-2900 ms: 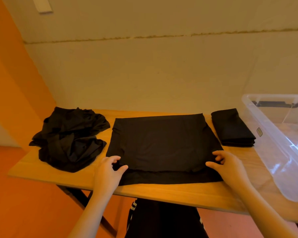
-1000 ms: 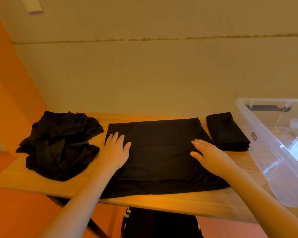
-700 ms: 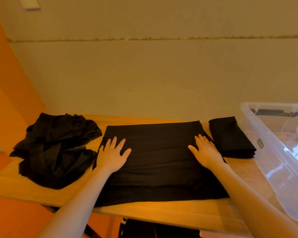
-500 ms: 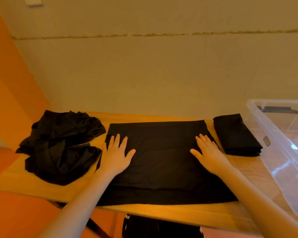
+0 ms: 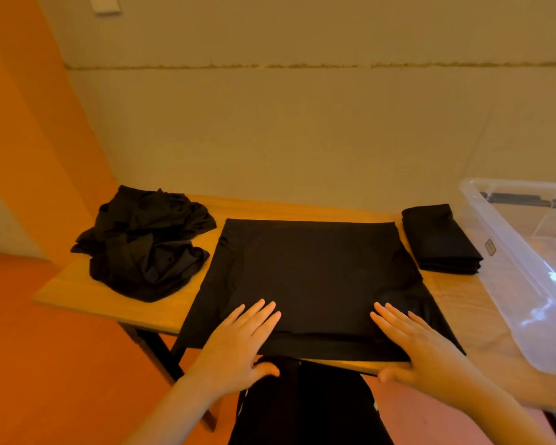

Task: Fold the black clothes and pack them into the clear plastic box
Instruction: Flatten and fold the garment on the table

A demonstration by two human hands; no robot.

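A black garment [image 5: 308,277] lies spread flat in the middle of the wooden table [image 5: 77,284], its near part folded over. My left hand [image 5: 241,338] lies flat on its near left part, fingers straight. My right hand [image 5: 414,342] lies flat on its near right part, thumb at the table's front edge. A neatly folded black garment [image 5: 440,242] sits at the right, beside the clear plastic box [image 5: 520,252]. A crumpled pile of black clothes [image 5: 145,245] lies at the left.
The clear box stands at the table's right end with a dark handle [image 5: 520,199] at its far rim. A beige wall runs right behind the table. Orange floor shows left of and below the table. My dark clothing shows under the front edge.
Both hands slid from the middle of the spread garment toward me, down to its near edge. The camera tilted lower and nearer.
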